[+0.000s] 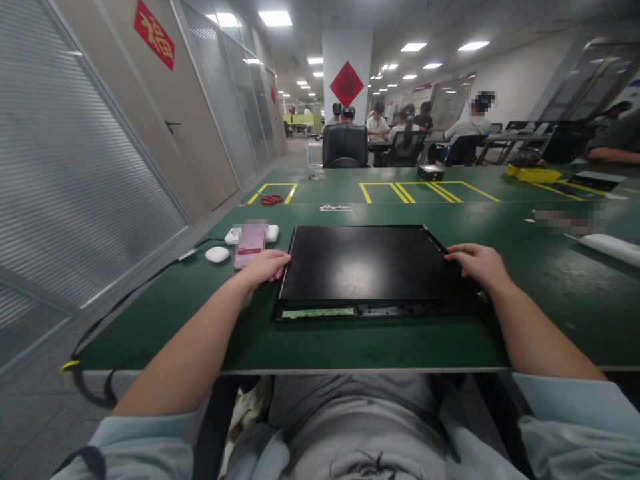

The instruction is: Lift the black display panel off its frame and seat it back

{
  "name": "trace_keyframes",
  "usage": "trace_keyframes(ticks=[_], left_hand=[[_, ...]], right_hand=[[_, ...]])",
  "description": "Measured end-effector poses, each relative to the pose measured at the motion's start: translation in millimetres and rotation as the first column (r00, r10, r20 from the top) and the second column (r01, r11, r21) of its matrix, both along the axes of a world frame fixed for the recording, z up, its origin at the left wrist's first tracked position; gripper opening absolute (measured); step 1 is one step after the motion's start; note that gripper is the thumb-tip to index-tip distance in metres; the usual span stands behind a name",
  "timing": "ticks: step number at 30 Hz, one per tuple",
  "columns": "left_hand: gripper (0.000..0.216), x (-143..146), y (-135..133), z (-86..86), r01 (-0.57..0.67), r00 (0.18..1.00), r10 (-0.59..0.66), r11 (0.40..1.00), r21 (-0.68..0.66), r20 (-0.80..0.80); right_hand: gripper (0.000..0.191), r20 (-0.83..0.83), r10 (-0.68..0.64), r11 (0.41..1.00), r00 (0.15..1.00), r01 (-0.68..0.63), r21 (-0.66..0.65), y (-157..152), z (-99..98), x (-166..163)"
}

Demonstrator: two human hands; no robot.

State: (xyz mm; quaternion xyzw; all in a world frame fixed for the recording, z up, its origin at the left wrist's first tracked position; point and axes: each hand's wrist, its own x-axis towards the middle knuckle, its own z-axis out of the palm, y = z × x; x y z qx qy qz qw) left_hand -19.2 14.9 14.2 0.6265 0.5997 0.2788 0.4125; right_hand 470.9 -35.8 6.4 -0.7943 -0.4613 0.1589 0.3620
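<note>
A flat black screen panel (367, 263) lies face up on the green table (350, 343) in front of me, with a thin green circuit strip (317, 312) showing along its near edge. My left hand (265, 267) rests at the panel's left edge, its fingers curled against the side. My right hand (477, 263) lies on the panel's right edge, fingers laid over the frame. Both hands grip the panel's sides.
A pink phone (250, 245) and a white earbud case (217, 254) lie left of the panel, with a black cable (150, 280) running off the table. Red scissors (271, 199) and a yellow tray (533, 175) sit farther back. People sit at distant desks.
</note>
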Motion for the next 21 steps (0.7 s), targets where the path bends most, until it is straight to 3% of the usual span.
trace_keyframes(ticks=[7,11,16,21], left_hand=[[0.027,3,0,-0.2,-0.032,0.988,0.033,0.999,-0.008,0.148],[0.042,7,-3,4.0,-0.046,0.958,0.066,0.996,-0.076,0.28],[0.05,13,-4,5.9,-0.063,0.953,0.092,0.992,-0.105,0.29],[0.046,15,-4,3.1,-0.116,0.959,0.125,0.992,-0.05,0.255]], right_hand=[[0.03,0.002,0.012,0.999,1.0,-0.012,0.032,-2,0.4,-2],[0.028,0.01,0.012,0.999,1.0,-0.012,0.036,-1,-0.2,-2],[0.028,0.014,0.01,1.0,1.0,-0.011,0.026,1,-1.9,0],[0.029,0.007,0.004,1.0,1.0,-0.004,0.008,0,-0.6,-1]])
